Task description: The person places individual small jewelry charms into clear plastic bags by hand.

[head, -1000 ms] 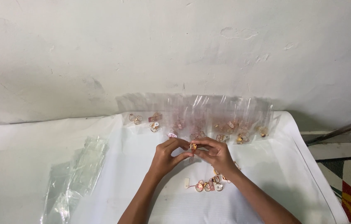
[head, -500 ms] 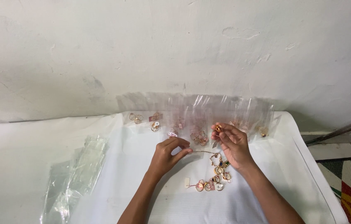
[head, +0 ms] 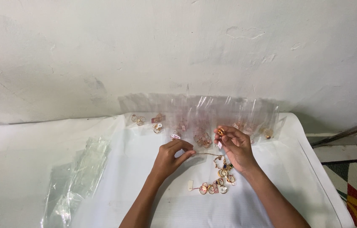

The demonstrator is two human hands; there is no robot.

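**Two hands sort gold rings on a white table**

The white table (head: 26, 169) carries everything; its right edge runs close beside the right forearm, and to the left of the left hand there is wide bare surface. Far left of the grip lies a loose heap of empty clear sleeves (head: 79, 177). Behind both hands, against the wall (head: 178, 50), a row of clear bags (head: 199, 116) stands, each with small gold pieces inside; one bag shows a small pink tag (head: 174, 137).

The right hand (head: 237, 147) is closed in a pinch: thumb and forefinger hold a gold ring (head: 221, 132), raised above the table, with a small white tag (head: 219, 145) hanging under it. The left hand (head: 171, 157) is also pinched, its fingertips closed on the end of a thin thread (head: 206, 154) which goes across to the right hand. Just under the right hand lies a pile of gold rings (head: 218, 181) with coloured stones and little tags, and one white label (head: 190, 185) beside it.
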